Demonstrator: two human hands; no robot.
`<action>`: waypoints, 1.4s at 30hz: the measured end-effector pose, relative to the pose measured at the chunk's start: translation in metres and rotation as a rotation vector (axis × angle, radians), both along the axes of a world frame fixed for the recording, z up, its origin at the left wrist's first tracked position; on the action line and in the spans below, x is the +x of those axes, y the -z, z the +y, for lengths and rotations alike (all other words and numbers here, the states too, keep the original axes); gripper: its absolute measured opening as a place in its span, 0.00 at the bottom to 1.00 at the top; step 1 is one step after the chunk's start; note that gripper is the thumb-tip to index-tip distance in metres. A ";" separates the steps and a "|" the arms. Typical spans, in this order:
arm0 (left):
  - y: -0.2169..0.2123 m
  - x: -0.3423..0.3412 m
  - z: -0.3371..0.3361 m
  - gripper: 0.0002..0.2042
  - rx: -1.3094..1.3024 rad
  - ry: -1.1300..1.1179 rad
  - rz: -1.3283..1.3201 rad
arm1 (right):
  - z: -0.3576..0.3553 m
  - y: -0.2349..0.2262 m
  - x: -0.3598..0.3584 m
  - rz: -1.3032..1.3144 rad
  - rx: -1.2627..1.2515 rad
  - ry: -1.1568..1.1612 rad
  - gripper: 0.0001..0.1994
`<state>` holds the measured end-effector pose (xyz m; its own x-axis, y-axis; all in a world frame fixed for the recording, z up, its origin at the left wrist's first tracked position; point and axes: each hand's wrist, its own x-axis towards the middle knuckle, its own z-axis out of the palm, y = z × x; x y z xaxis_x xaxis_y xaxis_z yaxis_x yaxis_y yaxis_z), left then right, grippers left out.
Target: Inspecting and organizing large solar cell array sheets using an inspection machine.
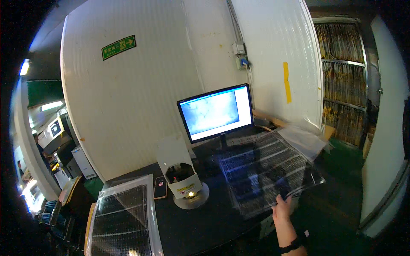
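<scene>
My right hand [282, 208], with a dark band on its wrist, pinches the near right edge of a dark film sheet [267, 170] printed with a fine grid and pale bands. The sheet has a shiny clear surface and lies at a slant over the right part of the black table, close to its edge. Another gridded dark film sheet [121, 217] with a clear plastic border lies at the table's left. Between the two stands a white inspection device [177, 166] on a round base, with a small lit spot at its foot. My left hand is out of view.
Behind the device stands a monitor [215, 113] showing a bluish picture. A phone [160, 187] lies beside the left sheet. Clear plastic sheets [301, 138] lie at the back right. A white panel wall [136, 98] rises behind the table; a rack [344, 81] of hanging sheets stands beyond a door.
</scene>
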<state>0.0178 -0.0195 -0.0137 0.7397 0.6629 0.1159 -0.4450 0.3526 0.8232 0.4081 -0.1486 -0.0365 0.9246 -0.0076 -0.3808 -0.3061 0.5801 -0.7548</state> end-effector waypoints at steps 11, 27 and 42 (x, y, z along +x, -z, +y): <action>0.012 -0.002 -0.004 0.14 -0.125 -0.028 -0.036 | 0.012 0.038 0.024 -0.300 0.285 -0.204 0.41; 0.027 -0.032 0.044 0.06 0.428 -0.930 0.574 | -0.006 0.018 -0.034 -1.188 -0.931 -0.258 0.20; 0.031 -0.061 0.082 0.34 1.282 -0.695 1.250 | 0.062 0.022 -0.060 -1.526 -0.949 -0.340 0.08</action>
<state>-0.0427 0.0627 -0.0442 0.4584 0.7968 0.3937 0.7426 -0.5868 0.3229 0.3477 -0.0862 -0.0584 0.4274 0.5468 0.7199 0.8858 -0.0943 -0.4543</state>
